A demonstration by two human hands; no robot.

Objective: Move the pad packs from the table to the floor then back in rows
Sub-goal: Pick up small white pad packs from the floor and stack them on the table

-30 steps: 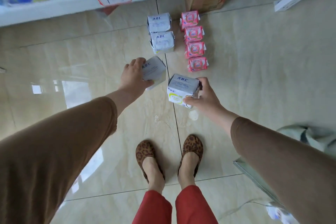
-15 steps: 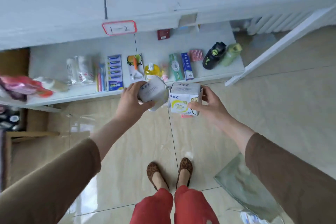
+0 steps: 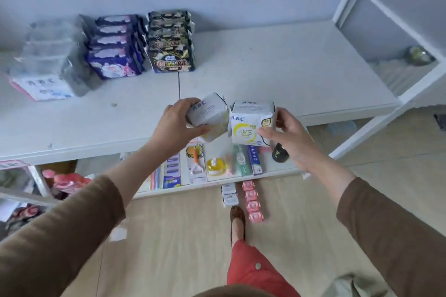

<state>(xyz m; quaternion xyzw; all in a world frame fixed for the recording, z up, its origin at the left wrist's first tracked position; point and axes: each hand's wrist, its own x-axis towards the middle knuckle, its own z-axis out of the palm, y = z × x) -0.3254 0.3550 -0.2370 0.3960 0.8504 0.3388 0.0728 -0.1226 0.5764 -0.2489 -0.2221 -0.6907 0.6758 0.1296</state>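
Closest to you is your red trouser leg (image 3: 251,265) and a leopard-print shoe (image 3: 237,219) on the beige tiled floor (image 3: 181,236). Just past the shoe, two rows of packs sit on the floor: a short column of white ABC packs (image 3: 229,194) and, right beside it, a column of four pink packs (image 3: 253,201), both running toward the lower shelf.

That lower shelf (image 3: 277,171) has toothbrush cards, a yellow bottle, toothpaste boxes and a dark shoe-shaped thing on it, partly hidden behind your hands.

Up at tabletop height, your left hand (image 3: 176,125) is wrapped around a white ABC pack (image 3: 210,116), fingers over the top and thumb underneath, with the pack tilted on a corner. Your right hand (image 3: 287,132) pinches a second pack, the ABC KMS pack (image 3: 251,123), thumb on its front face and fingers behind the right edge, held upright. The two packs are nearly touching, hovering over the front edge of the white tabletop (image 3: 277,72).

Further back on the tabletop, against the wall, there's a row of dark black-and-gold packs (image 3: 171,43), a row of purple packs (image 3: 115,48) beside it on the left, and a blurry row of grey-white ABC packs (image 3: 45,62) furthest left. A white frame (image 3: 386,9) stands off to the right.
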